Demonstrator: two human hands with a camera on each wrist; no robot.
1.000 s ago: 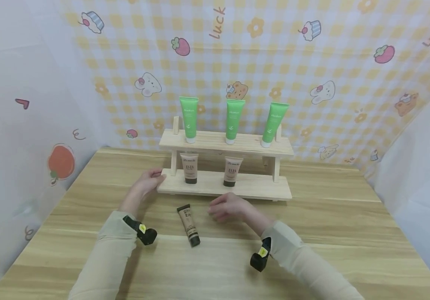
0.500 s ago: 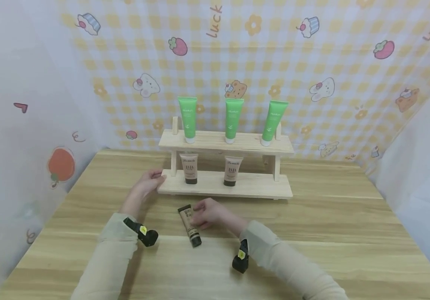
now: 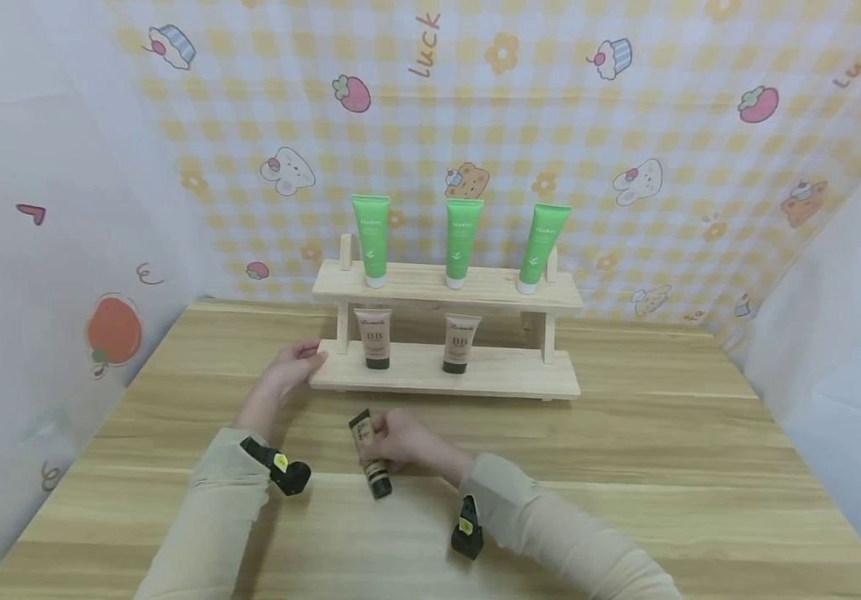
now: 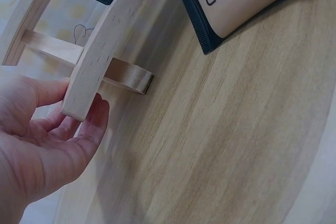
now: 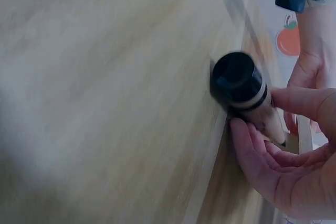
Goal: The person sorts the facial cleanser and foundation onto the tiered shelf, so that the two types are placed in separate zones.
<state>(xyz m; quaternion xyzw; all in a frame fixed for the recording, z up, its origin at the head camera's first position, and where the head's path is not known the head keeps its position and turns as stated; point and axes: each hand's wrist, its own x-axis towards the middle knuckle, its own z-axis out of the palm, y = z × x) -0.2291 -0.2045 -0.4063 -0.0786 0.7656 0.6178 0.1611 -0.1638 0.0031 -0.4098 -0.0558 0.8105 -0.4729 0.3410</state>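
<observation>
My left hand (image 3: 286, 372) grips the left end of the lower board of a two-tier wooden display rack (image 3: 516, 380). In the left wrist view the thumb lies on top of the board (image 4: 97, 51) and the fingers curl beneath it. My right hand (image 3: 404, 438) holds a tan cosmetic tube (image 3: 362, 430) with black ends, in front of the rack. The right wrist view has the thumb and fingers on either side of the tube (image 5: 260, 114), its black cap facing the camera. Part of the tube's middle is hidden behind the fingers.
Three green tubes (image 3: 463, 242) stand on the upper board, the right one leaning. Two pinkish BB cream tubes (image 3: 376, 337) stand on the lower board, left and middle. A checked cloth (image 3: 400, 125) hangs behind the wooden table (image 3: 670, 417).
My right hand has moved left to the tan tube and taken hold of it. The tube has shifted slightly. My left hand keeps its grip on the rack's end.
</observation>
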